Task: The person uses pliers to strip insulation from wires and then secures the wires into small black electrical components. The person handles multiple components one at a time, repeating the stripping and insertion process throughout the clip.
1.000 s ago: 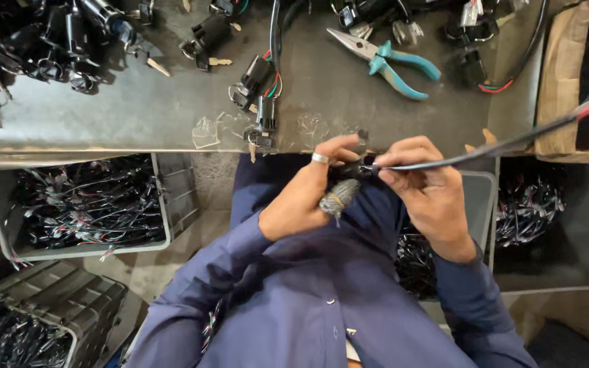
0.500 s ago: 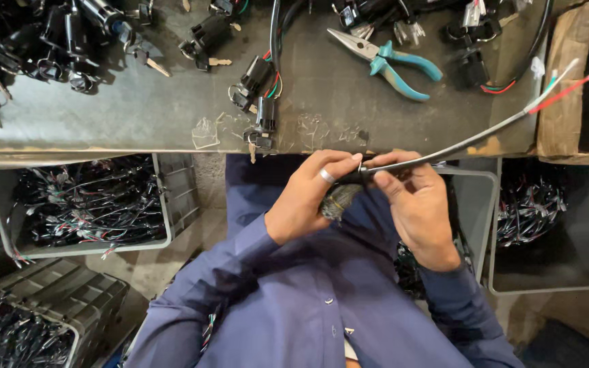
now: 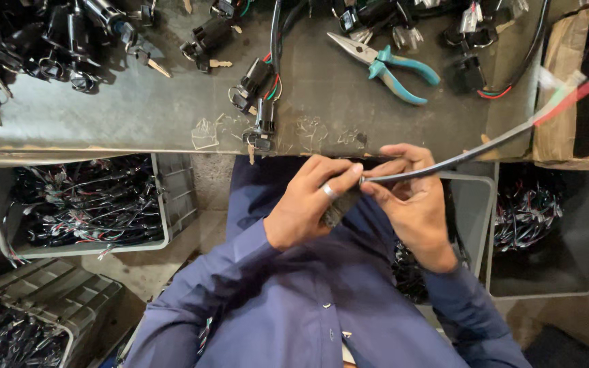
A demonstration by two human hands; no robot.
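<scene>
Just below the workbench edge, my left hand (image 3: pixel 306 202), a ring on one finger, grips a dark cylindrical switch body (image 3: pixel 339 208). My right hand (image 3: pixel 414 204) pinches the black sheathed cable (image 3: pixel 458 160) where it leaves that body. The cable rises to the right and ends in loose white, green and red wire tips (image 3: pixel 574 92). Both hands touch each other over my blue-sleeved lap.
On the metal workbench (image 3: pixel 138 112) lie teal-handled pliers (image 3: pixel 386 65), several black key switches with keys (image 3: pixel 257 82) and a pile of the same parts at the far left (image 3: pixel 28 48). Grey bins of wired parts stand below left (image 3: pixel 83 204) and right (image 3: pixel 547 225). A cardboard box (image 3: pixel 564 82) sits at right.
The cable's free end has swung upward and its coloured tips now show at the right. My hands have shifted slightly closer together on the switch body.
</scene>
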